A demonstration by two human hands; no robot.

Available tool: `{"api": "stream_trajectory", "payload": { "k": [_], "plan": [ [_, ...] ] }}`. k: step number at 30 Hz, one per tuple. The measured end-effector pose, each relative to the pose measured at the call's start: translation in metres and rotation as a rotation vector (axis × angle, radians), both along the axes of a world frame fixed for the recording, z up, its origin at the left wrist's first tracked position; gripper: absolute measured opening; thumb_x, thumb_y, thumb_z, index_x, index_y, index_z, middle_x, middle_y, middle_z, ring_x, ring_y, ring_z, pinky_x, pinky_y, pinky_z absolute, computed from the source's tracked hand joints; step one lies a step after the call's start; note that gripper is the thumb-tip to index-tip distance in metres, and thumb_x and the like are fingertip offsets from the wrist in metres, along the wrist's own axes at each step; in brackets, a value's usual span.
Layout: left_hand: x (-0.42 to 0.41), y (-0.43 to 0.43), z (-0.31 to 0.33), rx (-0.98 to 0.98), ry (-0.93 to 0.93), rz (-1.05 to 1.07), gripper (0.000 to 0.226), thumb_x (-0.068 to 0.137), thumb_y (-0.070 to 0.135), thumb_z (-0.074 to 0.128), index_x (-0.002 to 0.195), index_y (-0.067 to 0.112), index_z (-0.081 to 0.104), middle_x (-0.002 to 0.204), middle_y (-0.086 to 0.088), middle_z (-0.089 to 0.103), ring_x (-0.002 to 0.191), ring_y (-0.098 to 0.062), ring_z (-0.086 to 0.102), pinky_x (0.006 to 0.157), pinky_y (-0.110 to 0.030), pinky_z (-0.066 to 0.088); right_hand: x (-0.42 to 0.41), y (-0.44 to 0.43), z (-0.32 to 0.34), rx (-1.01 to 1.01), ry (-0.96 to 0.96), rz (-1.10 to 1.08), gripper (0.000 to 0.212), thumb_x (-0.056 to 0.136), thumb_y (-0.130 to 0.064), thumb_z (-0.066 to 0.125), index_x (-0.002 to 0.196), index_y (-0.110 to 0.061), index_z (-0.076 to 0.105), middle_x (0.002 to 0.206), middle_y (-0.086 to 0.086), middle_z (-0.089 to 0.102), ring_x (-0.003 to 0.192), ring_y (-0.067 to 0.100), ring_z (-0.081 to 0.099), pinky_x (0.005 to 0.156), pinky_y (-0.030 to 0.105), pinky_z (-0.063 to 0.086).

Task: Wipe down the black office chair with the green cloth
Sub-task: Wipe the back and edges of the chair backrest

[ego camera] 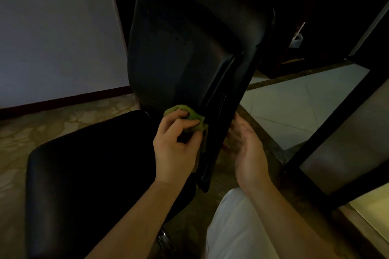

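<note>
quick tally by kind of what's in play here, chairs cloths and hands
black office chair: 1
green cloth: 1
hands: 2 (left hand gripping the cloth, right hand by the backrest edge)
total: 4

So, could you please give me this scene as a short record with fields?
chair: black, seat at lower left
cloth: green, bunched, against the lower backrest
left hand: grips the cloth
right hand: open, fingers at the backrest's side edge, blurred
light: dim
</note>
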State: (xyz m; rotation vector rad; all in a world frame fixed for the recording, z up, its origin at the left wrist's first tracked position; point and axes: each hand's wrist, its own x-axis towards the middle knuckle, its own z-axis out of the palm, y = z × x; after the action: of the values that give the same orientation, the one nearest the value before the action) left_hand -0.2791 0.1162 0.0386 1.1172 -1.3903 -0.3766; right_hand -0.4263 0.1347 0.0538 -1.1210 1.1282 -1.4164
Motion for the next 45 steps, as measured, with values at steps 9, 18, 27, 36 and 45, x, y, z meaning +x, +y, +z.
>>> {"api": "stream_trajectory", "payload": {
  "k": [9, 18, 27, 36, 45],
  "plan": [
    [-0.006, -0.011, 0.003, -0.11, -0.053, -0.012, 0.018, 0.082, 0.003, 0.08, 0.097, 0.012, 0.075, 0.13, 0.001, 0.054, 0.127, -0.012, 0.055, 0.105, -0.02, 0.045, 0.001, 0.002, -0.009, 0.037, 0.015, 0.004, 0.045, 0.096, -0.043, 0.036, 0.135, -0.045, 0.058, 0.133, -0.011, 0.066, 0.125, 0.011, 0.061, 0.111, 0.053, 0.042],
    [-0.007, -0.015, -0.006, -0.127, -0.179, 0.023, 0.014, 0.083, 0.005, 0.079, 0.097, 0.008, 0.076, 0.131, -0.012, 0.06, 0.128, -0.016, 0.053, 0.106, -0.009, 0.037, 0.004, 0.002, -0.01, -0.02, -0.002, -0.024, 0.039, 0.095, -0.038, 0.04, 0.123, -0.051, 0.065, 0.133, -0.01, 0.066, 0.127, 0.012, 0.059, 0.113, 0.054, 0.04],
    [-0.003, -0.023, -0.011, -0.275, -0.316, 0.041, 0.015, 0.089, 0.019, 0.067, 0.096, 0.007, 0.074, 0.126, -0.016, 0.063, 0.129, -0.035, 0.057, 0.102, -0.062, 0.049, 0.007, 0.004, -0.008, -0.025, 0.004, -0.034, 0.04, 0.093, -0.036, 0.042, 0.122, -0.052, 0.064, 0.13, -0.014, 0.067, 0.124, 0.009, 0.061, 0.111, 0.051, 0.042],
    [-0.003, -0.022, -0.009, -0.21, -0.194, -0.024, 0.016, 0.088, 0.02, 0.067, 0.095, 0.007, 0.074, 0.127, -0.014, 0.059, 0.132, -0.028, 0.054, 0.11, -0.035, 0.048, 0.008, 0.006, -0.009, -0.05, 0.051, -0.034, 0.041, 0.093, -0.036, 0.041, 0.125, -0.05, 0.062, 0.132, -0.011, 0.066, 0.124, 0.01, 0.06, 0.109, 0.048, 0.044],
    [0.001, -0.024, -0.007, -0.155, -0.143, -0.076, 0.012, 0.086, 0.015, 0.073, 0.095, 0.008, 0.075, 0.134, -0.014, 0.054, 0.129, -0.02, 0.052, 0.107, -0.021, 0.041, 0.008, 0.004, -0.011, -0.044, 0.063, -0.053, 0.042, 0.093, -0.034, 0.042, 0.125, -0.05, 0.063, 0.133, -0.01, 0.065, 0.126, 0.012, 0.059, 0.111, 0.054, 0.041]
  ]
}}
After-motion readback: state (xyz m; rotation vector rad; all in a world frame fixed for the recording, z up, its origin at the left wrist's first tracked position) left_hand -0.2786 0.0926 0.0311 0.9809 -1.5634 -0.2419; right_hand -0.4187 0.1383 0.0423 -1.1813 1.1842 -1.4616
